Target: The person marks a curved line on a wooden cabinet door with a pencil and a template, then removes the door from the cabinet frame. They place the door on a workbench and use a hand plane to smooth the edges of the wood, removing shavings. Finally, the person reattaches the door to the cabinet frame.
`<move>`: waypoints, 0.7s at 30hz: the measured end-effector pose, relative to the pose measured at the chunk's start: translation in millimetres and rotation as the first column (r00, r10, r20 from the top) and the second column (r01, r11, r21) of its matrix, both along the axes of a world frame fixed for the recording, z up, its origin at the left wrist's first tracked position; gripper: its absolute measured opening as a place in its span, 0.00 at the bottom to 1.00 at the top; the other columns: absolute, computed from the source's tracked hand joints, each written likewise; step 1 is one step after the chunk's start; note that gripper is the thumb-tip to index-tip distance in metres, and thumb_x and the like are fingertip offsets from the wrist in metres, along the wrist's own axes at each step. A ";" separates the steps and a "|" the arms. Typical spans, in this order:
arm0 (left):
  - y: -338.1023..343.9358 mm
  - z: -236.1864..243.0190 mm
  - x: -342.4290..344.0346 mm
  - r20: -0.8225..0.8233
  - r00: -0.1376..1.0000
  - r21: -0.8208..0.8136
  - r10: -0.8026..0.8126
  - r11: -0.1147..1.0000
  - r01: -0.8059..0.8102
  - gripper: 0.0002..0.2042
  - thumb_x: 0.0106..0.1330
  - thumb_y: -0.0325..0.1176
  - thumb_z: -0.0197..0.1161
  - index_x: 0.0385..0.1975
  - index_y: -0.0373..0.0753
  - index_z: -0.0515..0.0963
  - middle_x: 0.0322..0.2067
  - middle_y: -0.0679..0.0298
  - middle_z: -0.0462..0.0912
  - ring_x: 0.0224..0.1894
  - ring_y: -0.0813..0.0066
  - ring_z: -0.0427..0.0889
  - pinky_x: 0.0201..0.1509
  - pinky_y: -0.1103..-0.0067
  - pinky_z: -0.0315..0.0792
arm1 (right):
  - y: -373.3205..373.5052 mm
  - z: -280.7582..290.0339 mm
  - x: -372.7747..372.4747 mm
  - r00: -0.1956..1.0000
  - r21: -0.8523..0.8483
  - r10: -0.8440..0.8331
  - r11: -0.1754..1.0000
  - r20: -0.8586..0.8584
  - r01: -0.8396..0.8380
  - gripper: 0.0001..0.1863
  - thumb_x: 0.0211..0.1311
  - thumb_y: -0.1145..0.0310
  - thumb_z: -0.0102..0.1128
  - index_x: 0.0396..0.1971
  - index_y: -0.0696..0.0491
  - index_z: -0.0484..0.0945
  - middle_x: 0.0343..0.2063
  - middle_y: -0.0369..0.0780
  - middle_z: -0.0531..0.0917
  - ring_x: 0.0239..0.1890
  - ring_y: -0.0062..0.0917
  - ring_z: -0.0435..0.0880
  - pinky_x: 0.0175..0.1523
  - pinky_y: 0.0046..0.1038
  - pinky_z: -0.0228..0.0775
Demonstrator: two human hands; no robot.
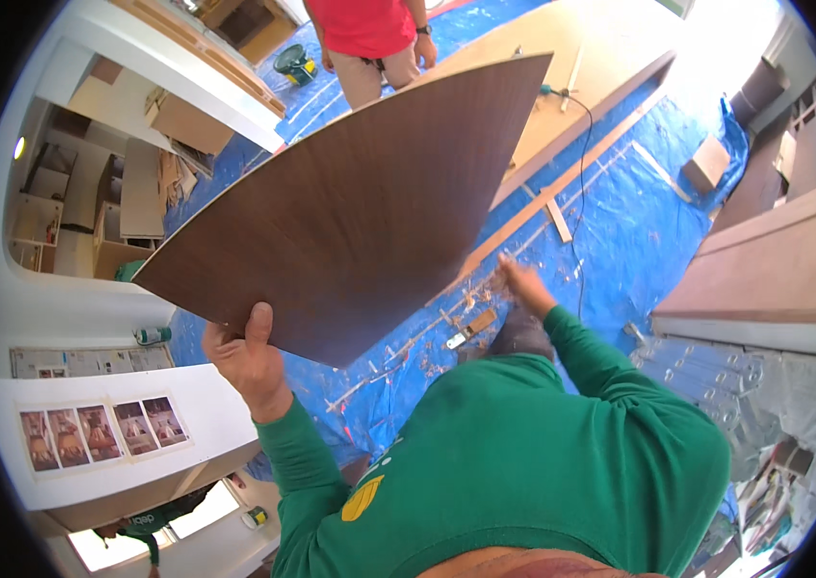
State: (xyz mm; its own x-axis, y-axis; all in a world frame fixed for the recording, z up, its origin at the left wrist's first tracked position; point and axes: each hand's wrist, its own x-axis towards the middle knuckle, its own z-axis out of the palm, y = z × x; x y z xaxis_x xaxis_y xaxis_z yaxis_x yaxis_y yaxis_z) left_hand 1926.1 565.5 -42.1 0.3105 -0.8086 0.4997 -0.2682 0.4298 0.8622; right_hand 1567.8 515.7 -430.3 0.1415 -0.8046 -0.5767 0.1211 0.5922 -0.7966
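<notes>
While a panel [360, 202] slants — debris [500, 286] litters blue sheeting [624, 236].

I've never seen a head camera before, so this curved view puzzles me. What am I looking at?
There is no machine here: a person works bare-handed, in green sleeves. The single picture comes from a wide fisheye camera on their head, looking down, so straight edges bend. The left hand grips a dark brown panel by its edge; the right hand is apart from it. Underfoot lies a blue sheet with a wooden strip on it.
</notes>
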 end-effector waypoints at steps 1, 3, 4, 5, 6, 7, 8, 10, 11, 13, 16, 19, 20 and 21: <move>2.4 5.4 3.8 0.101 0.995 0.042 0.003 0.999 -0.007 0.21 0.67 0.28 0.76 0.57 0.27 0.82 0.51 0.57 0.88 0.53 0.68 0.84 0.64 0.73 0.74 | -2.8 11.8 -13.4 0.999 -0.054 -0.050 0.997 0.012 0.050 0.36 0.76 0.37 0.58 0.56 0.60 0.82 0.43 0.45 0.90 0.47 0.33 0.90 0.52 0.33 0.81; 3.5 10.8 9.4 0.209 0.977 0.135 -0.033 0.991 0.005 0.21 0.66 0.28 0.77 0.57 0.28 0.83 0.50 0.58 0.88 0.52 0.69 0.85 0.62 0.75 0.74 | -22.5 37.9 -54.3 0.989 -0.128 -0.144 0.981 0.036 0.148 0.30 0.78 0.42 0.59 0.51 0.59 0.84 0.39 0.42 0.90 0.43 0.30 0.91 0.48 0.31 0.81; 2.3 17.3 12.1 0.232 0.971 0.183 -0.052 0.983 0.009 0.21 0.66 0.27 0.77 0.57 0.28 0.83 0.50 0.58 0.89 0.52 0.70 0.85 0.62 0.76 0.74 | -28.2 46.6 -69.1 0.982 -0.150 -0.175 0.972 0.064 0.183 0.29 0.79 0.43 0.58 0.51 0.58 0.84 0.40 0.42 0.90 0.43 0.30 0.91 0.48 0.32 0.81; -0.3 24.1 13.5 0.261 0.964 0.219 -0.058 0.976 -0.001 0.21 0.65 0.26 0.77 0.57 0.28 0.83 0.50 0.59 0.89 0.52 0.71 0.85 0.61 0.77 0.74 | -33.2 67.2 -71.6 0.978 -0.214 -0.206 0.954 0.041 0.210 0.28 0.79 0.43 0.58 0.51 0.57 0.84 0.41 0.42 0.90 0.43 0.29 0.91 0.48 0.32 0.81; -3.4 25.7 12.1 0.270 0.957 0.237 -0.100 0.971 0.035 0.21 0.65 0.26 0.77 0.57 0.28 0.83 0.50 0.59 0.89 0.52 0.72 0.85 0.61 0.77 0.74 | -32.7 89.5 -76.1 0.970 -0.276 -0.243 0.932 0.005 0.235 0.28 0.79 0.43 0.58 0.52 0.56 0.84 0.42 0.43 0.91 0.43 0.29 0.91 0.48 0.32 0.81; -8.9 32.9 8.2 0.284 0.949 0.246 -0.138 0.967 0.067 0.21 0.65 0.25 0.77 0.57 0.28 0.83 0.50 0.60 0.89 0.52 0.73 0.85 0.61 0.78 0.74 | -37.3 103.9 -82.4 0.957 -0.302 -0.290 0.910 0.025 0.284 0.29 0.79 0.43 0.57 0.54 0.57 0.84 0.45 0.43 0.90 0.46 0.30 0.90 0.51 0.33 0.81; -15.5 36.2 6.3 0.295 0.940 0.251 -0.174 0.963 0.100 0.21 0.65 0.25 0.76 0.57 0.28 0.83 0.50 0.60 0.89 0.52 0.74 0.85 0.61 0.78 0.74 | -38.9 117.3 -86.4 0.941 -0.331 -0.335 0.884 0.043 0.329 0.31 0.79 0.42 0.57 0.56 0.58 0.83 0.47 0.44 0.90 0.48 0.31 0.90 0.54 0.33 0.81; -17.6 46.1 7.9 0.309 0.926 0.330 -0.215 0.938 0.108 0.22 0.65 0.24 0.77 0.59 0.28 0.82 0.49 0.62 0.89 0.50 0.75 0.85 0.59 0.78 0.75 | -33.9 165.6 -84.5 0.934 -0.618 -0.348 0.753 -0.079 0.228 0.31 0.76 0.43 0.63 0.58 0.59 0.83 0.48 0.43 0.90 0.52 0.30 0.89 0.57 0.33 0.80; -16.8 49.0 11.1 0.312 0.921 0.367 -0.234 0.924 0.111 0.23 0.64 0.24 0.77 0.60 0.29 0.82 0.49 0.63 0.89 0.50 0.76 0.84 0.58 0.79 0.76 | -31.6 190.2 -80.7 0.921 -0.737 -0.365 0.658 -0.136 0.151 0.32 0.74 0.44 0.66 0.59 0.59 0.82 0.49 0.43 0.90 0.54 0.30 0.88 0.59 0.33 0.80; -12.8 50.9 17.8 0.290 0.920 0.414 -0.264 0.901 0.129 0.23 0.65 0.22 0.76 0.60 0.29 0.82 0.49 0.63 0.89 0.50 0.76 0.85 0.59 0.79 0.76 | -29.5 235.3 -65.1 0.950 -0.845 -0.241 0.533 -0.200 -0.043 0.35 0.71 0.43 0.68 0.62 0.58 0.81 0.53 0.44 0.89 0.57 0.32 0.87 0.64 0.36 0.76; 6.5 51.7 29.8 0.278 0.910 0.470 -0.307 0.870 0.150 0.21 0.65 0.21 0.75 0.58 0.30 0.83 0.47 0.64 0.89 0.49 0.78 0.85 0.58 0.79 0.77 | -23.0 286.2 -28.4 0.924 -0.873 -0.074 0.361 -0.376 -0.327 0.32 0.61 0.53 0.78 0.60 0.56 0.83 0.49 0.45 0.90 0.55 0.34 0.88 0.60 0.36 0.78; 39.1 44.3 32.0 0.371 0.865 0.496 -0.337 0.860 0.122 0.16 0.60 0.23 0.79 0.47 0.32 0.85 0.41 0.64 0.90 0.44 0.81 0.84 0.50 0.79 0.78 | -7.8 312.3 -1.9 0.822 -0.778 0.050 0.294 -0.567 -0.555 0.28 0.53 0.60 0.84 0.53 0.54 0.86 0.41 0.46 0.91 0.47 0.38 0.91 0.51 0.37 0.81; 53.6 41.6 32.7 0.464 0.827 0.486 -0.318 0.872 0.063 0.15 0.58 0.23 0.80 0.44 0.33 0.85 0.37 0.62 0.90 0.39 0.78 0.85 0.45 0.78 0.79 | -1.7 316.9 2.2 0.772 -0.726 0.082 0.289 -0.631 -0.624 0.27 0.51 0.62 0.85 0.51 0.54 0.87 0.38 0.47 0.91 0.43 0.40 0.91 0.49 0.37 0.81; 71.3 32.1 37.7 0.544 0.790 0.436 -0.282 0.900 0.021 0.16 0.56 0.23 0.81 0.45 0.33 0.85 0.36 0.62 0.91 0.36 0.76 0.86 0.44 0.77 0.79 | 5.1 316.3 4.5 0.751 -0.697 0.163 0.289 -0.640 -0.656 0.24 0.51 0.62 0.85 0.47 0.54 0.88 0.35 0.47 0.90 0.39 0.42 0.91 0.45 0.38 0.81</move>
State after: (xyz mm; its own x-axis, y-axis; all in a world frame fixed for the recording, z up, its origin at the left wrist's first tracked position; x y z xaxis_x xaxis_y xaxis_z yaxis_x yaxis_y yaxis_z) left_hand 1963.7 636.8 -9.9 -0.0773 -0.9816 0.1749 -0.7308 0.1751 0.6598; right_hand 1572.3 520.9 -114.0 0.5933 -0.7536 0.2830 -0.3547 -0.5604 -0.7485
